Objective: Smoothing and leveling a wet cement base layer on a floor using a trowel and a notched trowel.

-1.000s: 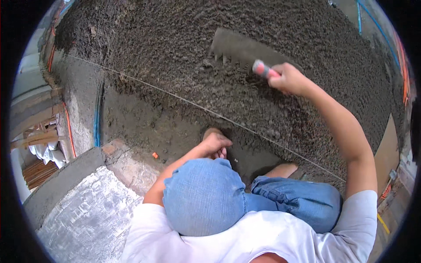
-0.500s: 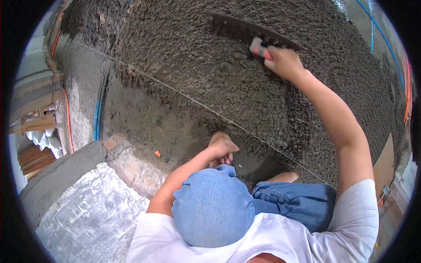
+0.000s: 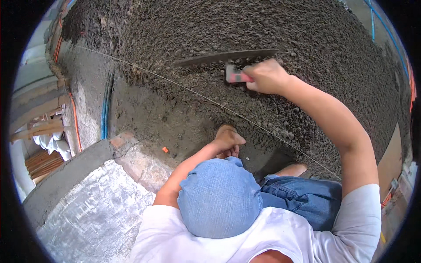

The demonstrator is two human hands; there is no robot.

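My right hand (image 3: 268, 76) is wrapped round the red-and-grey handle (image 3: 239, 76) of a long-bladed finishing trowel (image 3: 228, 57). The blade lies across rough, wet grey mortar (image 3: 197, 26), far side of a taut string line (image 3: 206, 97). My left hand (image 3: 229, 141) hangs over my bent left knee (image 3: 221, 197), its fingers curled in with nothing visible in them. It is close to my bare left foot, which it partly covers. My bare right foot (image 3: 293, 170) rests on the smoother strip near the string.
Blue conduits (image 3: 105, 105) rise from the smoother floor at left, beside an orange pipe (image 3: 75, 120). A small orange piece (image 3: 165, 149) lies on that floor. A low cement kerb (image 3: 74, 168) borders a whitish slab (image 3: 96, 201). At right leans a tan board (image 3: 390, 153).
My right hand has swept the trowel leftward and slightly nearer, and its blade has turned closer to level. My left hand stays by the foot; the whole view has shifted slightly.
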